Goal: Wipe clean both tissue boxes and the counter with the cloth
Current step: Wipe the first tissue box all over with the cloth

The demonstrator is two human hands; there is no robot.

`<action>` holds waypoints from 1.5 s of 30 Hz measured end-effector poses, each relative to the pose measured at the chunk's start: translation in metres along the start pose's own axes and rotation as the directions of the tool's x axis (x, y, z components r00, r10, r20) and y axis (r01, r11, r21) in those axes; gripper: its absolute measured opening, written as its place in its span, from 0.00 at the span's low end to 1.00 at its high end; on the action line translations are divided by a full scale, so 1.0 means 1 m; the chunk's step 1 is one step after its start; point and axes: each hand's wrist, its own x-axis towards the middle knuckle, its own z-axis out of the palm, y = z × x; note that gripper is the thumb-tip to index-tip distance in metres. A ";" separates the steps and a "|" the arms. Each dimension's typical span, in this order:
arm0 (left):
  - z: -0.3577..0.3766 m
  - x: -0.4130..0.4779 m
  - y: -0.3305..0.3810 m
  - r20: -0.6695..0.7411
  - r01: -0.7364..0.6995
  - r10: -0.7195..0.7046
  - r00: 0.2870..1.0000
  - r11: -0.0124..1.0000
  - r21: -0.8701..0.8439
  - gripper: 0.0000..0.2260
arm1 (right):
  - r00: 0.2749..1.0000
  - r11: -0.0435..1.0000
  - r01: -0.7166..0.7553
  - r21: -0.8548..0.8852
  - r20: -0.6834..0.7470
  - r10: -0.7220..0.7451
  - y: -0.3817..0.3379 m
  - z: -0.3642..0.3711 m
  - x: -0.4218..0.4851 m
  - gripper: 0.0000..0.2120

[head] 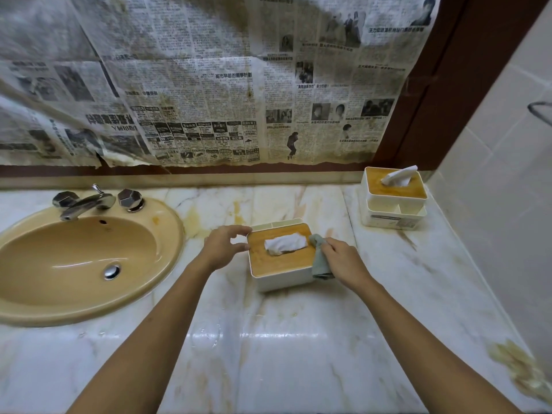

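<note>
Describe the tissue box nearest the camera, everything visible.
The white rectangular tissue box stands upright mid-way along the veined marble counter, turned slightly askew. Its top is a brown wood-look lid with a slot where a crumpled white tissue lies flat. A white divided compartment runs along the far edge. The left hand pinches the lid's left edge. The right hand holds a grey-green cloth against the box's right side, draped over the rim.

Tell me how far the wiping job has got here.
Nothing looks finished yet. In hand: the left hand holds the near tissue box while the right hand presses the cloth against its right edge. Still to do: the far tissue box in the corner, and the counter, which shows yellow stains.
</note>
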 end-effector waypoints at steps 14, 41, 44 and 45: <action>0.037 -0.019 0.052 0.030 -0.432 0.446 0.894 0.843 0.320 0.18 | 0.994 0.998 -0.066 0.019 -0.090 0.068 0.004 -0.001 -0.003 0.16; 0.018 -0.022 0.034 0.152 -0.428 0.404 0.902 0.886 0.180 0.17 | 0.988 0.999 0.023 0.024 -0.150 -0.020 -0.022 0.001 -0.025 0.18; 0.021 -0.021 0.037 0.170 -0.438 0.408 0.897 0.874 0.212 0.10 | 0.988 0.999 0.027 0.032 -0.154 -0.022 -0.021 0.000 -0.025 0.18; 0.021 -0.021 0.037 0.160 -0.442 0.415 0.896 0.872 0.209 0.07 | 0.988 0.999 0.027 0.028 -0.155 -0.022 -0.020 0.000 -0.024 0.18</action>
